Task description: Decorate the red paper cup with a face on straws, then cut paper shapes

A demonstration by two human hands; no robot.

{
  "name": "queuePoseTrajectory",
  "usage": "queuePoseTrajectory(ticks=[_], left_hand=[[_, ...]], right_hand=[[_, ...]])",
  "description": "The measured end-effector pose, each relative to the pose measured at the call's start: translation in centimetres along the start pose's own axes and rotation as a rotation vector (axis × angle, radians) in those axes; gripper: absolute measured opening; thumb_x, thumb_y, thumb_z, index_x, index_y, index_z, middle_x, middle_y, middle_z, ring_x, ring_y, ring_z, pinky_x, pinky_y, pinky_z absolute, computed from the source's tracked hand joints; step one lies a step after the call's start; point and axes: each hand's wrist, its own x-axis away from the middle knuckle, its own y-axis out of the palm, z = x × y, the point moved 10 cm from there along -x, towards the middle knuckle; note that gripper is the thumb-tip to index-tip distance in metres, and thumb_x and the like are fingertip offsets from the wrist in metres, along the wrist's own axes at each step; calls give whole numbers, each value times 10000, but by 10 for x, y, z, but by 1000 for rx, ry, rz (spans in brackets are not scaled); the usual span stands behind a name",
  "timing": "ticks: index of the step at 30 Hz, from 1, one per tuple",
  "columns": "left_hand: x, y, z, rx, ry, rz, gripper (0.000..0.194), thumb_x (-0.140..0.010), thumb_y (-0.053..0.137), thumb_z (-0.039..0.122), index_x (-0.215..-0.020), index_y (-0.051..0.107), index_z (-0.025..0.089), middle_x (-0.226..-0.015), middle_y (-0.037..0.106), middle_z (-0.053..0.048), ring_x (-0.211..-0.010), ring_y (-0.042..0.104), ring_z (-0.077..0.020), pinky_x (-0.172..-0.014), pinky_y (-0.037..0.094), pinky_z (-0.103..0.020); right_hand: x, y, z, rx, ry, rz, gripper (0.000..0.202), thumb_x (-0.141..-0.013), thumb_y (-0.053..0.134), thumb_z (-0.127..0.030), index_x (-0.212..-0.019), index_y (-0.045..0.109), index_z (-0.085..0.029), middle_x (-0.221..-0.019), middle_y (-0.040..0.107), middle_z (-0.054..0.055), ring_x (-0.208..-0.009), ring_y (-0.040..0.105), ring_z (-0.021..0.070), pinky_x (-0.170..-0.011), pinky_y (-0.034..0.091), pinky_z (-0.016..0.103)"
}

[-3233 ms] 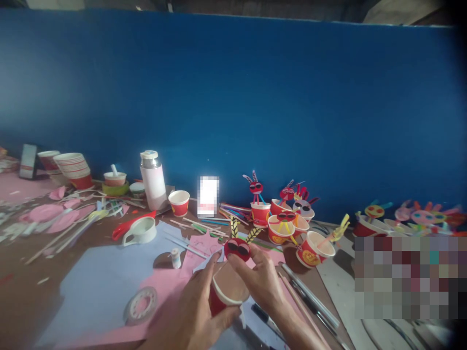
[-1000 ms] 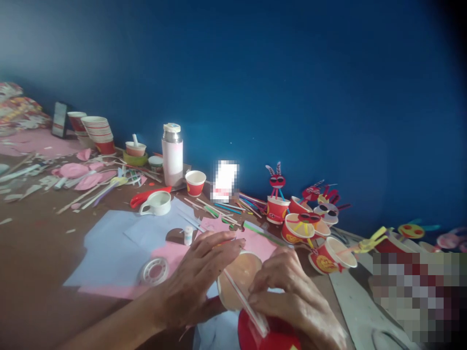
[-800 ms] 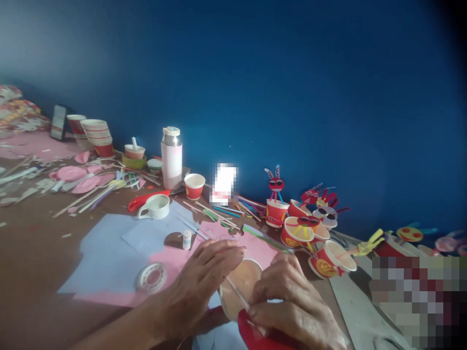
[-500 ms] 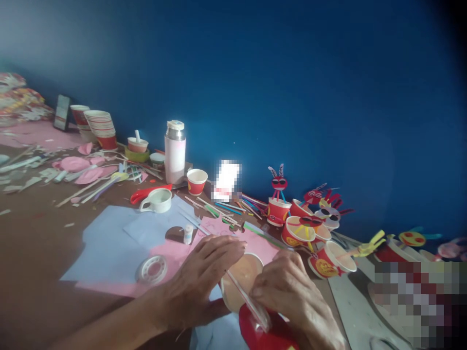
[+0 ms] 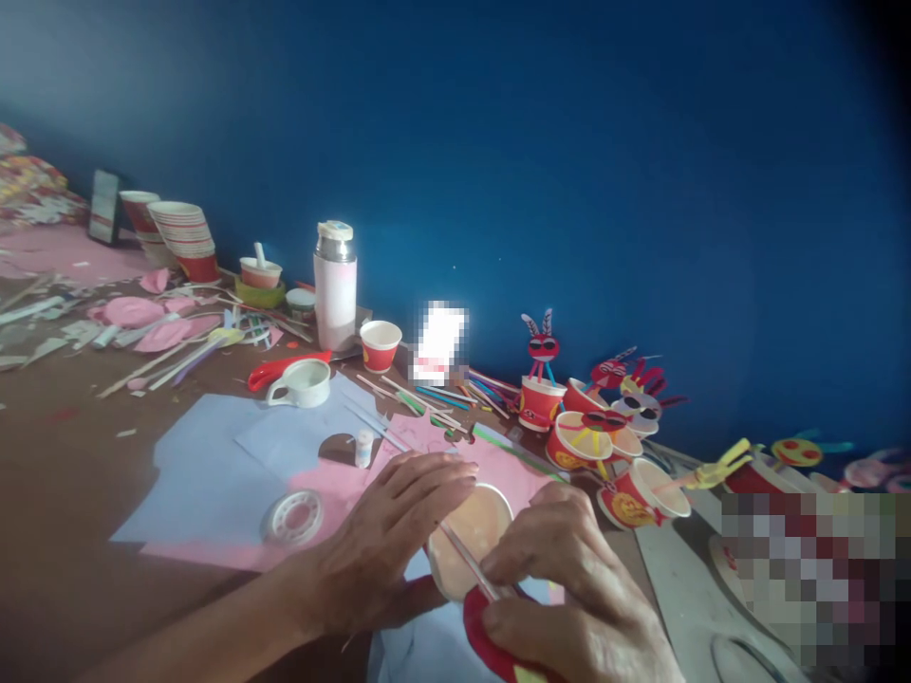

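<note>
My left hand [image 5: 399, 531] is wrapped round a paper cup [image 5: 471, 543], its fingers over the far rim and its thumb at the near left side. The cup is tipped so that its pale round inside faces me. A thin pale straw [image 5: 462, 550] slants across the cup's mouth. My right hand [image 5: 569, 579] pinches the straw's lower end, where it lies on a red paper piece [image 5: 478, 631] with a yellow patch. The thumb presses on the red paper and hides part of it.
A tape roll [image 5: 295, 515], a small white bottle [image 5: 363, 448] and a white mug [image 5: 303, 382] stand left on paper sheets. Behind are a flask [image 5: 335, 294], stacked cups [image 5: 183, 242] and loose straws [image 5: 434, 398]. Decorated cups [image 5: 541, 403] line the right side.
My right hand has shifted its grip, with the thumb now over the straw's end and the red paper, which has turned and shows less. The left hand stays on the cup.
</note>
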Motion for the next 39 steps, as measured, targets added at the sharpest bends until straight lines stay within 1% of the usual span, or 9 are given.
queuePoseTrajectory(ticks=[4,7,10,13,21,30,33,37,39], left_hand=[[3,0,-1,-20,0,-4,708,-763,605,232,-1359,226,175,-1285,485,-142,-1225,398,-266,-1039,306,-441],[5,-1,-2,-25,7,-13,730,-773,597,252,-1378,195,176,-1306,467,-149,-1232,389,-288,-1048,277,-472],[6,-4,-5,-33,-14,4,750,-761,614,243,-1379,189,213,-1276,505,-130,-1202,427,-284,-1041,278,-473],[4,-3,-5,24,-17,-12,687,-790,570,274,-1371,208,219,-1267,506,-126,-1194,430,-282,-1031,292,-464],[-6,-17,4,141,11,53,525,-897,411,378,-1353,252,173,-1241,501,-147,-1208,419,-240,-1000,355,-373],[1,-16,4,179,30,97,561,-879,434,365,-1382,243,207,-1278,503,-121,-1225,411,-256,-1016,347,-394],[4,-12,0,213,-17,86,563,-877,434,386,-1383,240,232,-1299,485,-117,-1224,410,-269,-1022,335,-414],[5,-6,-10,237,-136,48,539,-878,435,406,-1371,252,288,-1317,466,-113,-1221,418,-281,-1028,322,-442],[6,-2,-11,237,-143,2,658,-820,546,391,-1383,219,302,-1331,454,-108,-1218,423,-292,-1031,328,-437]], right_hand=[[0,5,0,35,-22,30,108,-901,495,-281,-836,575,-250,-754,679,2,-724,606,179,-688,418,358],[-1,0,3,6,-30,118,186,-961,362,-256,-993,544,-237,-793,695,9,-708,616,149,-697,416,327],[-2,9,9,-37,1,-15,295,-983,246,-262,-1217,422,-229,-918,691,44,-839,615,169,-753,412,345],[-2,11,11,-90,4,-90,381,-951,346,-313,-1319,312,-219,-1053,637,95,-984,567,226,-806,404,406],[-5,-2,7,-161,-45,54,284,-886,513,-339,-1113,472,-172,-877,647,71,-822,598,202,-689,418,354],[-6,-4,-7,-76,-117,103,131,-927,456,-265,-885,557,-192,-715,646,16,-692,600,142,-623,410,300],[-7,1,-4,-34,-71,60,85,-901,493,-218,-870,572,-221,-697,649,-9,-680,613,139,-630,418,293],[-3,-12,-3,-22,-107,239,137,-898,479,-237,-799,569,-207,-612,609,-12,-577,584,135,-576,400,287],[-2,-12,2,-38,-77,237,119,-886,488,-231,-814,578,-200,-625,615,2,-573,584,145,-571,404,296]])
